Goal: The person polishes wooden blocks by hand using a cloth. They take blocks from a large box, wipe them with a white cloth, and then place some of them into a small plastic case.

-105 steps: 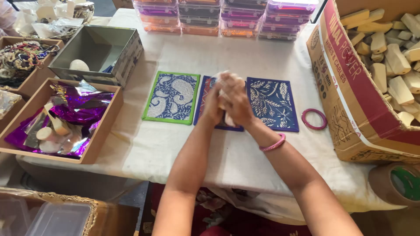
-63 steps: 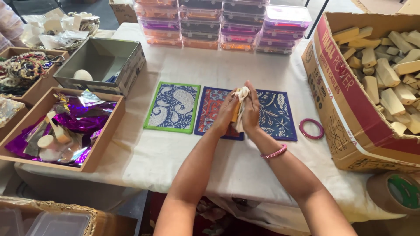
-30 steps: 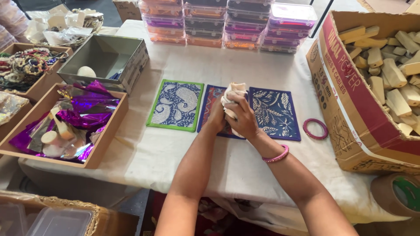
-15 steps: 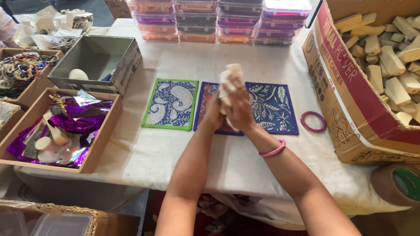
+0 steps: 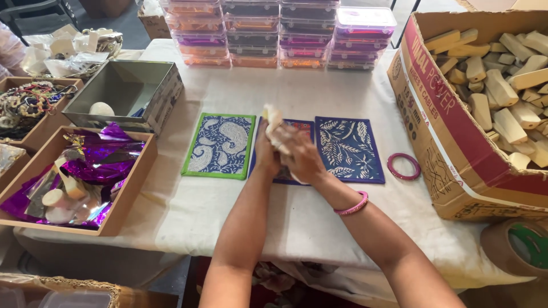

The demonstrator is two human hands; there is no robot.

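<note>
Both hands are lifted a little above the worktop (image 5: 319, 228), and between them is a pale, crumpled cloth (image 5: 275, 126). The left hand (image 5: 266, 155) and the right hand (image 5: 302, 161) press together around it, fingers closed on the cloth from both sides. It is over the middle one of three printed cards. It looks soft and very light, it will fold and slip easily, so I think it is best to take it as a bunch in the palm, not by one corner.

The green card (image 5: 220, 145) with white paisley lies to the left, the blue card (image 5: 349, 149) with white leaves to the right, and the middle card (image 5: 297, 128) is mostly hidden under the hands. A pink bangle (image 5: 403, 166) lies just beside the blue card, and another one (image 5: 351, 206) is on the right wrist.

At the far edge stand stacked clear boxes (image 5: 279, 34) with purple and pink lids. To the right is a big brown carton (image 5: 456, 142) with a red band and printing on its side, full of pale wooden blocks (image 5: 502, 74). A tape roll (image 5: 522, 245) with green inside lies below it. To the left are a grey box (image 5: 128, 97) and a wooden tray (image 5: 123, 194) with purple foil (image 5: 97, 165).
</note>
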